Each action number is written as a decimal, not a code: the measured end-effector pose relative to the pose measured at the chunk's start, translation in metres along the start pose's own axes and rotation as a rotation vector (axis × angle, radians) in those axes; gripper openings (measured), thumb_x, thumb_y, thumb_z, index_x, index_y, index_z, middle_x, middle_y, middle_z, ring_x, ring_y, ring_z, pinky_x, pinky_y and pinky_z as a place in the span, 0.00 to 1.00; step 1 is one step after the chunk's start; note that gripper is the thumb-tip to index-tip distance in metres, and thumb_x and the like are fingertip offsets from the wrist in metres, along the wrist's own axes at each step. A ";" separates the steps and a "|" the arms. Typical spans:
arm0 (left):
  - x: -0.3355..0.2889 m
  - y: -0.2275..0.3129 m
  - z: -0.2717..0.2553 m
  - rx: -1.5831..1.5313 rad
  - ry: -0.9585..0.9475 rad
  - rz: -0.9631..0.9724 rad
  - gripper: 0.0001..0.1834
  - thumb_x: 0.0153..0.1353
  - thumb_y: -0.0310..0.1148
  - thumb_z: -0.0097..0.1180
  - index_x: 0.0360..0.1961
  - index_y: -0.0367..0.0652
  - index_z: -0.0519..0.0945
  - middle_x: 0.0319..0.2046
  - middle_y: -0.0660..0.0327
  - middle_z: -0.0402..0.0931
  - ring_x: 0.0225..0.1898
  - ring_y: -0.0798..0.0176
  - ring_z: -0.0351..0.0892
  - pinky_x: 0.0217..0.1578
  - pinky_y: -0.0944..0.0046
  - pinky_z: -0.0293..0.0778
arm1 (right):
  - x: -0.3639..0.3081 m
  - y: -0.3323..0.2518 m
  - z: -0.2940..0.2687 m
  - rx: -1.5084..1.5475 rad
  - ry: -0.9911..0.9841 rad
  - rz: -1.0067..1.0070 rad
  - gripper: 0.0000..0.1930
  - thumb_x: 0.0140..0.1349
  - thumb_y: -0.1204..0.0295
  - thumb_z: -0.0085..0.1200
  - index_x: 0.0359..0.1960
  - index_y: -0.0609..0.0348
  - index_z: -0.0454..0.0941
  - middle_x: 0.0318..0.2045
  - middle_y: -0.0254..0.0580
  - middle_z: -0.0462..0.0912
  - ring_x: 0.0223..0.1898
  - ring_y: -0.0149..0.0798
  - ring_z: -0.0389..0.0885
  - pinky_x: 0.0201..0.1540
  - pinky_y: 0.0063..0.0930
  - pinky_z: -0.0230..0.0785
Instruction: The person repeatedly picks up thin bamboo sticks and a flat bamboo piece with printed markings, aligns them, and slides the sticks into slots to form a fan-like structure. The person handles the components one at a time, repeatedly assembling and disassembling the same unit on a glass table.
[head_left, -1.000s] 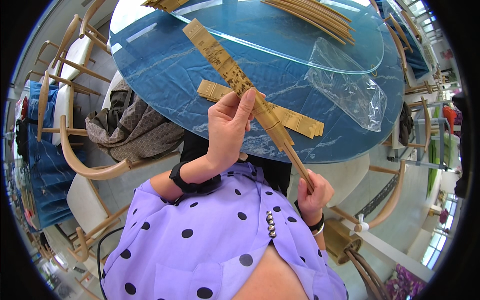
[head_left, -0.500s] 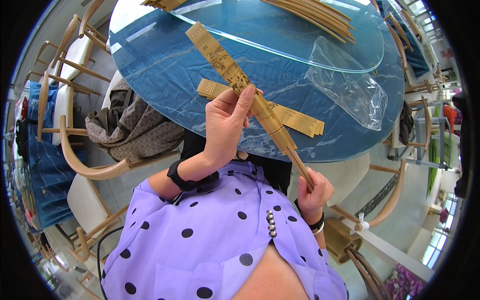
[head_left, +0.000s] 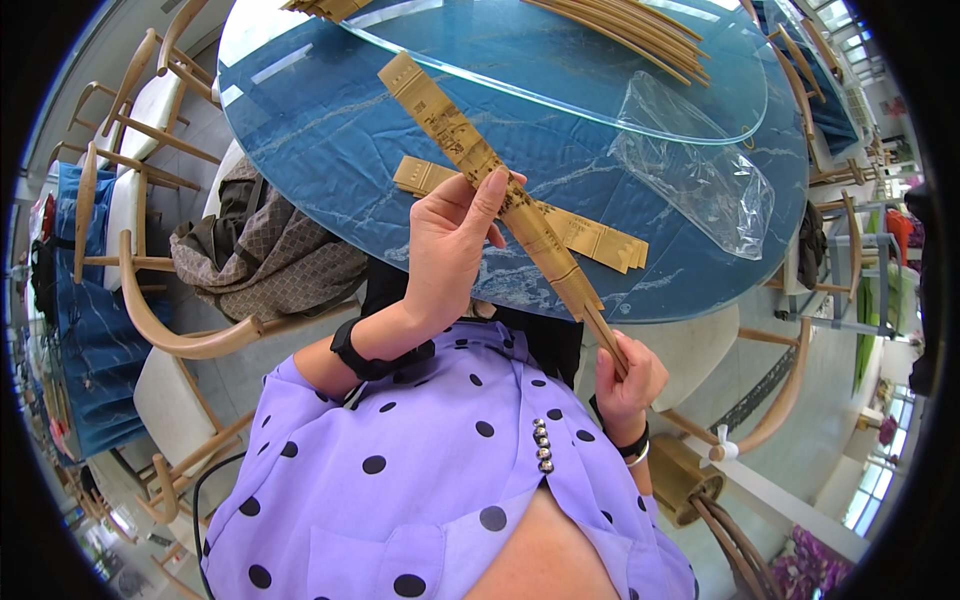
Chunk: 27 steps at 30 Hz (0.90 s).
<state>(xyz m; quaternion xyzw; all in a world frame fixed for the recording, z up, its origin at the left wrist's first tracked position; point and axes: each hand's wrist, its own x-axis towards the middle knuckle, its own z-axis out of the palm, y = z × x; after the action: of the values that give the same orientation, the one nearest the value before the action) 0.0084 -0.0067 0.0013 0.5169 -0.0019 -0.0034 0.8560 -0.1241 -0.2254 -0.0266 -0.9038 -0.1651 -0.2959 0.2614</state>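
Observation:
My left hand [head_left: 455, 235] pinches a long gold paper chopstick sleeve [head_left: 440, 120] between thumb and fingers, above the near part of the table. Dark print runs along the sleeve, which slants from upper left to lower right. From its lower end a pair of brown chopsticks [head_left: 606, 336] sticks out, the rest hidden inside. My right hand [head_left: 632, 380] is closed around the chopsticks' outer ends, just past the table's near edge. Beneath the held sleeve, more gold sleeves [head_left: 600, 243] lie stacked on the table, partly covered by my left hand.
A round table [head_left: 330, 170] under a blue marbled cover bears a raised glass turntable [head_left: 480, 75]. Several loose chopsticks [head_left: 630, 35] rest at the far side. A crumpled clear plastic bag [head_left: 700, 180] lies at right. A chair [head_left: 190, 345] with a patterned bag [head_left: 270, 245] stands at left.
The sleeve in my left hand has slid slightly down and right along the chopsticks, so a shorter length shows. My right hand has hardly moved.

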 end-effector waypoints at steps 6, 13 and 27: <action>-0.007 -0.005 0.001 0.017 -0.012 -0.007 0.16 0.72 0.41 0.58 0.43 0.37 0.85 0.35 0.65 0.85 0.28 0.79 0.74 0.25 0.74 0.70 | 0.003 -0.003 0.002 -0.018 0.001 0.015 0.14 0.62 0.72 0.65 0.45 0.64 0.76 0.30 0.46 0.84 0.21 0.44 0.80 0.24 0.31 0.71; -0.004 -0.001 0.003 -0.009 0.031 -0.020 0.18 0.73 0.43 0.55 0.44 0.37 0.86 0.38 0.63 0.86 0.29 0.78 0.76 0.25 0.74 0.70 | 0.005 -0.002 0.004 0.006 -0.017 0.029 0.14 0.62 0.71 0.65 0.45 0.64 0.76 0.31 0.46 0.85 0.23 0.46 0.81 0.26 0.32 0.72; -0.007 -0.005 -0.001 0.047 -0.014 -0.015 0.18 0.74 0.43 0.55 0.44 0.37 0.85 0.37 0.63 0.86 0.27 0.79 0.74 0.24 0.75 0.69 | 0.003 -0.002 0.008 0.011 0.017 0.059 0.15 0.63 0.70 0.65 0.46 0.64 0.76 0.30 0.46 0.84 0.24 0.44 0.81 0.26 0.33 0.72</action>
<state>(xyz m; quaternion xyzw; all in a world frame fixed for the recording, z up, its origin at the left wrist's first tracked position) 0.0019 -0.0079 -0.0037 0.5369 -0.0041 -0.0137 0.8435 -0.1190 -0.2188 -0.0295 -0.9042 -0.1377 -0.2948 0.2765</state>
